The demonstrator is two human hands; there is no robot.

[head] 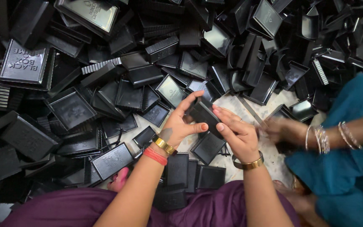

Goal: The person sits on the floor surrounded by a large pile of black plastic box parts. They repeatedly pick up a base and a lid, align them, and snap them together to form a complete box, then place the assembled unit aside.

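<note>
Fingers of the left hand curl over the top of a small black rectangular plastic lid, thumb pressed beneath it; fingers of the right hand lie together along its right edge, pinching it from that side; the piece is held between both hands above the floor, just over the lap. Judged light, thin-walled and stiff, with a smooth moulded face likely to slip; the raised rim offers the surest hold, edge to edge, since the flat panel may flex or crack if squeezed hard. Surface beneath is a pale speckled stone floor, showing only in patches; a deep heap of identical black plastic trays and lids covers the rest, some stacked, most tumbled. A second person's hand, with thin bangles on the wrist and clothed in teal, works close on the right.
</note>
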